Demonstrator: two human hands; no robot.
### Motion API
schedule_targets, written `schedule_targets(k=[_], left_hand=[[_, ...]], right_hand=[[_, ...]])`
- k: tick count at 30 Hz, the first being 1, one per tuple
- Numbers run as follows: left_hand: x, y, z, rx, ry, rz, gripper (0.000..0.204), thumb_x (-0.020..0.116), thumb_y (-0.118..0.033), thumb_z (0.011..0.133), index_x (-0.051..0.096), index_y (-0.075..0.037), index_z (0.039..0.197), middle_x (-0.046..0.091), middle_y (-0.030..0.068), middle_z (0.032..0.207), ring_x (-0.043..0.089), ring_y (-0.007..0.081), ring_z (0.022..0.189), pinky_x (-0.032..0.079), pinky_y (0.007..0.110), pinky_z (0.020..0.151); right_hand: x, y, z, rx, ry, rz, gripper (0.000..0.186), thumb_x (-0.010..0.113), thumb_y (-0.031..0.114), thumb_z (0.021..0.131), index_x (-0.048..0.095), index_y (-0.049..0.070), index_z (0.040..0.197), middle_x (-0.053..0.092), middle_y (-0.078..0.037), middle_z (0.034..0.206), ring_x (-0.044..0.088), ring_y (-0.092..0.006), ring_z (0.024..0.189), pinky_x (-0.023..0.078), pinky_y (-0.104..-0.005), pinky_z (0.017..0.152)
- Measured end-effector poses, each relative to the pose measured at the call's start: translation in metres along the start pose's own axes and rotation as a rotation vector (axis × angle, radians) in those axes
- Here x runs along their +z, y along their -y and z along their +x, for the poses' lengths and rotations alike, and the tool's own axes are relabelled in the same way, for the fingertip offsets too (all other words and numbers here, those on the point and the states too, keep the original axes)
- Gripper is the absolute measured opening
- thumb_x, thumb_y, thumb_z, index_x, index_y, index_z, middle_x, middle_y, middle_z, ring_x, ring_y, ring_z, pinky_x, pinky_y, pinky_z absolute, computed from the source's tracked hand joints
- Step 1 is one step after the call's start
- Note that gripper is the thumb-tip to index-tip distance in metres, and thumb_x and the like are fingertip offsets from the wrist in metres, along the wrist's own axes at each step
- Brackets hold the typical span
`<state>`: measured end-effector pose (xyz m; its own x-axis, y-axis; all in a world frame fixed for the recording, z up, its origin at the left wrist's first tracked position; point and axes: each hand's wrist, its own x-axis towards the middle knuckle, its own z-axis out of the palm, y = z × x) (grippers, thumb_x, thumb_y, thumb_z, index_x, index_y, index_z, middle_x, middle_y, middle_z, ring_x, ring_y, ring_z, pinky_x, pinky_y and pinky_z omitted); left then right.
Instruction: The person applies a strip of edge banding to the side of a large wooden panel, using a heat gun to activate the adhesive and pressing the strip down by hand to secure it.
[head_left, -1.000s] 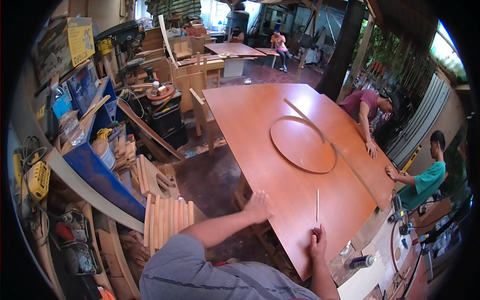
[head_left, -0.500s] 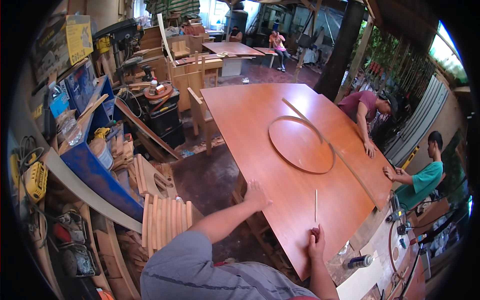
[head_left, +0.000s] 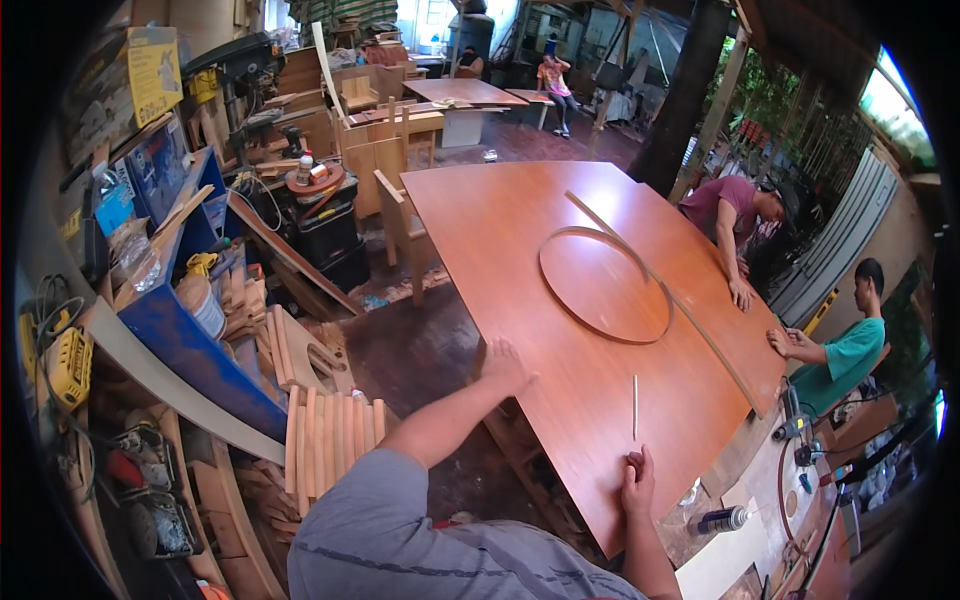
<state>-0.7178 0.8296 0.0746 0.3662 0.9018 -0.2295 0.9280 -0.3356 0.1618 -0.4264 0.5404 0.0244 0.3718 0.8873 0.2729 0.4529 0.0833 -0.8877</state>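
My left hand (head_left: 508, 368) lies spread at the edge of the reddish-brown wooden panel (head_left: 480, 240) under both hands; my right hand (head_left: 638, 482) is curled, contents unclear. Leaning hard might tilt the panel, sliding the thin stick (head_left: 635, 408) just ahead.

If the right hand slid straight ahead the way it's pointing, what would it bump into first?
Probably the thin pale stick. It looks to be lying on the brown panel, just ahead of the right hand, though the exact gap is hard to judge.

Underside of orange-brown panel (head_left: 570, 385) (fully) unseen
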Motion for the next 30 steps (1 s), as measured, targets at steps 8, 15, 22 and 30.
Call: schedule_targets(k=[8,15,22,30], left_hand=[[-0.004,0.005,0.015,-0.056,-0.063,0.061,0.093,0.039,-0.062,0.095,0.020,0.012,0.148,0.018,0.0276,0.157,0.014,0.0386,0.148,0.008,0.048,0.120],[0.014,-0.006,-0.009,0.102,-0.103,0.114,0.090,0.042,-0.060,0.094,0.032,0.016,0.142,0.031,0.0305,0.151,0.029,0.0385,0.143,0.017,0.046,0.119],[0.018,-0.021,-0.037,0.180,-0.116,0.074,0.089,0.043,-0.061,0.094,0.038,0.017,0.138,0.038,0.0310,0.146,0.035,0.0390,0.140,0.021,0.048,0.117],[0.034,-0.036,-0.068,0.214,-0.002,-0.097,0.098,0.041,-0.065,0.093,0.022,0.017,0.145,0.019,0.0353,0.153,0.014,0.0419,0.147,0.009,0.050,0.120]], right_hand=[[0.003,-0.003,-0.001,-0.003,-0.044,0.028,0.059,0.057,0.018,0.093,0.036,-0.002,0.145,0.058,-0.019,0.120,0.060,-0.0281,0.111,0.047,-0.0388,0.099],[0.003,-0.008,0.005,-0.019,-0.034,0.053,0.059,0.057,0.022,0.094,0.035,-0.001,0.145,0.058,-0.019,0.119,0.060,-0.0280,0.111,0.047,-0.0387,0.098],[0.004,-0.013,0.007,-0.036,-0.032,0.051,0.060,0.058,0.022,0.095,0.035,-0.001,0.145,0.059,-0.020,0.119,0.060,-0.0280,0.110,0.047,-0.0383,0.098],[0.003,-0.025,0.003,-0.032,-0.042,0.038,0.056,0.055,0.013,0.092,0.037,-0.001,0.144,0.061,-0.018,0.117,0.061,-0.0267,0.108,0.047,-0.0385,0.097]])
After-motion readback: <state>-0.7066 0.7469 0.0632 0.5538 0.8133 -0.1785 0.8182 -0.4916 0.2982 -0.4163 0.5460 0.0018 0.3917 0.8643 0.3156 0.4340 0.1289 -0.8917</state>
